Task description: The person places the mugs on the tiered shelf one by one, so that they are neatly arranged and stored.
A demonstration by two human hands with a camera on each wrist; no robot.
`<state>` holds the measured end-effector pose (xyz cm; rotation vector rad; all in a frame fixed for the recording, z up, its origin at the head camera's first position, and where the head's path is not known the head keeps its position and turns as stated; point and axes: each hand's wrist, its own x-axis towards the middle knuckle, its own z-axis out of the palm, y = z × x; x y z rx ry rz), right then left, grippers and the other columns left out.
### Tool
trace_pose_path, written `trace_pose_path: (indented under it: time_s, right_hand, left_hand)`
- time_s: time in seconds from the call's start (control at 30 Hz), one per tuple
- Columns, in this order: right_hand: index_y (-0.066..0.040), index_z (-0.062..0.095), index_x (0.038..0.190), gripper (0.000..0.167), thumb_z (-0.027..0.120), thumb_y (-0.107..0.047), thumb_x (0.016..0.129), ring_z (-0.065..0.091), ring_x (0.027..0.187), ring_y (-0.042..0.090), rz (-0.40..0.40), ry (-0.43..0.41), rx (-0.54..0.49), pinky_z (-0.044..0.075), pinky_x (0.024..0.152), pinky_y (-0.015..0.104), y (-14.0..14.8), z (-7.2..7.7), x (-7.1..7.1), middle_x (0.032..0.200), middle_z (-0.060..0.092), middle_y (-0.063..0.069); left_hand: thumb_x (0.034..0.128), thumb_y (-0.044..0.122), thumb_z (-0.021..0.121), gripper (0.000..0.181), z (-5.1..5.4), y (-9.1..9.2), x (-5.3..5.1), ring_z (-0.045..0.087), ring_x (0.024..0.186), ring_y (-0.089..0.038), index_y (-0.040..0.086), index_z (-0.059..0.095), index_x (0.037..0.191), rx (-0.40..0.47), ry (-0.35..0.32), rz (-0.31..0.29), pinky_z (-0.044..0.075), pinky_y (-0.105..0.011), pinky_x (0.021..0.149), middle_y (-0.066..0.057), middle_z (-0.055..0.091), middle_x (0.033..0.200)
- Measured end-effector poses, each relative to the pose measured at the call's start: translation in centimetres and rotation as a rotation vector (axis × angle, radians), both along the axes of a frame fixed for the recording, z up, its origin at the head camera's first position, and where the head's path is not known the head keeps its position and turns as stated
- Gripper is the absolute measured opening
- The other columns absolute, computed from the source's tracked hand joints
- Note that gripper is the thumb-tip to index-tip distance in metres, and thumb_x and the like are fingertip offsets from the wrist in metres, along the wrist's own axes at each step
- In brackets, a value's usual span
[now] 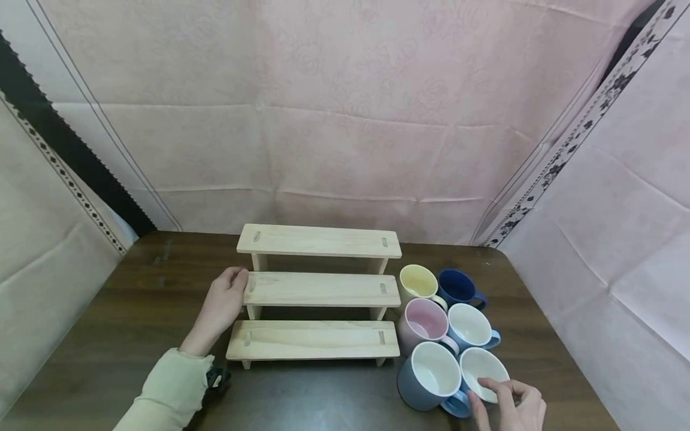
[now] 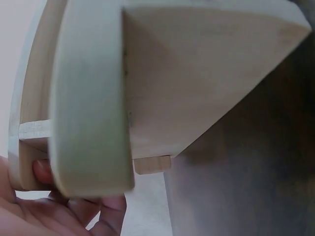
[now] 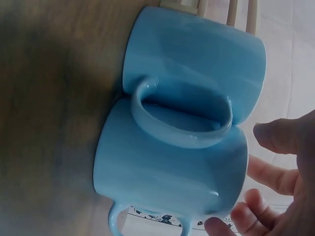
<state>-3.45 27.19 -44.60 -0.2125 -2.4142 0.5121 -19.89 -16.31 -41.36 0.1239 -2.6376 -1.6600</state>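
A three-tier wooden step shelf (image 1: 318, 290) stands on the dark table, its pale planks rising toward the back. My left hand (image 1: 225, 296) grips the left end of the middle plank. In the left wrist view, a fingertip (image 2: 42, 171) shows under a board, with the other fingers partly hidden. At the shelf's right side stand several upright mugs. My right hand (image 1: 509, 404) reaches over the rim of the front right light blue mug (image 3: 167, 162), thumb and fingers spread. A blue mug (image 1: 423, 386) touches it on the left, its handle lying across it.
Behind those two are a pink mug (image 1: 408, 332), a light blue mug (image 1: 474, 326), a yellow mug (image 1: 417, 280) and a dark blue mug (image 1: 455, 286), packed close together. Pale cloth (image 1: 345, 149) hangs behind the table (image 1: 118, 329) and along both sides.
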Motion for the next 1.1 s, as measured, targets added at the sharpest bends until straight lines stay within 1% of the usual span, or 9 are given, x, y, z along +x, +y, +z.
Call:
trace_pose_path:
  time_s: [0.17,0.4,0.53,0.63,0.77,0.87,0.93,1.0,1.1]
  right_hand:
    - [-0.004,0.067,0.089,0.033,0.085,-0.001,0.062,0.038,0.084,0.03,-0.049,0.006,0.007,0.027,0.065,0.038,-1.1,-0.2,0.2,0.087,0.039,0.011]
    - [-0.003,0.063,0.091,0.036,0.088,-0.006,0.066,0.043,0.073,0.023,-0.168,-0.055,-0.028,0.036,0.054,0.027,-2.8,-0.2,0.6,0.085,0.04,0.008]
    - [-0.001,0.059,0.089,0.035,0.087,-0.003,0.067,0.049,0.07,0.024,-0.168,-0.032,-0.073,0.034,0.056,0.012,-3.4,-0.4,0.7,0.086,0.041,0.009]
    - [-0.001,0.06,0.085,0.036,0.088,-0.002,0.063,0.049,0.071,0.022,-0.143,0.0,-0.052,0.027,0.058,0.006,-3.5,-0.8,0.7,0.086,0.041,0.01]
    - [0.0,0.064,0.084,0.04,0.091,-0.002,0.055,0.043,0.076,0.022,-0.121,0.037,-0.006,0.029,0.061,0.018,-3.7,-1.6,0.6,0.088,0.042,0.013]
    - [0.003,0.065,0.088,0.044,0.091,-0.001,0.053,0.038,0.08,0.024,-0.116,0.045,-0.016,0.03,0.061,0.03,-4.0,-2.1,0.5,0.091,0.041,0.017]
    - [0.004,0.065,0.091,0.047,0.091,0.0,0.053,0.037,0.081,0.025,-0.128,0.036,-0.03,0.029,0.061,0.034,-4.3,-2.3,0.5,0.093,0.039,0.018]
    - [0.003,0.066,0.093,0.047,0.092,0.0,0.053,0.036,0.081,0.024,-0.148,0.022,-0.04,0.028,0.061,0.035,-4.4,-2.4,0.4,0.093,0.039,0.016]
    - [0.003,0.067,0.09,0.045,0.091,0.001,0.052,0.036,0.078,0.022,-0.148,0.045,-0.035,0.025,0.063,0.029,-4.4,-2.7,0.3,0.09,0.04,0.015]
  left_hand:
    - [0.1074,0.035,0.028,0.053,-0.1,0.0,0.3,0.057,0.083,-0.026,-0.006,0.041,0.138,-0.004,0.009,0.011,0.049,-0.033,0.064,-0.025,0.054,0.117]
    - [0.1077,0.033,0.03,0.05,-0.5,0.0,0.2,0.054,0.073,-0.022,-0.006,0.043,0.136,0.015,0.023,0.002,0.048,-0.032,0.061,-0.021,0.056,0.106]
    - [0.1077,0.032,0.031,0.048,-0.6,0.0,0.2,0.052,0.066,-0.021,-0.006,0.044,0.134,0.016,0.027,0.003,0.046,-0.031,0.058,-0.019,0.057,0.099]
    - [0.1077,0.032,0.031,0.048,-0.5,0.0,0.2,0.052,0.066,-0.021,-0.005,0.044,0.134,0.015,0.034,0.002,0.046,-0.031,0.058,-0.018,0.056,0.098]
    - [0.1077,0.032,0.031,0.048,-0.5,0.0,0.2,0.052,0.066,-0.021,-0.006,0.044,0.134,0.015,0.038,0.003,0.046,-0.031,0.058,-0.019,0.056,0.098]
    - [0.1077,0.032,0.031,0.048,-0.5,0.1,0.2,0.052,0.066,-0.022,-0.006,0.043,0.135,0.013,0.036,0.006,0.046,-0.031,0.058,-0.019,0.056,0.099]
    - [0.1078,0.032,0.031,0.048,-0.4,0.1,0.2,0.052,0.067,-0.022,-0.006,0.043,0.136,0.011,0.033,0.006,0.046,-0.031,0.058,-0.019,0.056,0.099]
    - [0.1078,0.032,0.03,0.049,-0.4,0.1,0.2,0.052,0.068,-0.023,-0.006,0.042,0.136,0.009,0.032,0.004,0.046,-0.031,0.059,-0.02,0.055,0.101]
    - [0.1077,0.033,0.03,0.05,-0.5,0.2,0.1,0.052,0.07,-0.023,-0.006,0.042,0.136,0.008,0.033,0.003,0.047,-0.032,0.06,-0.02,0.055,0.103]
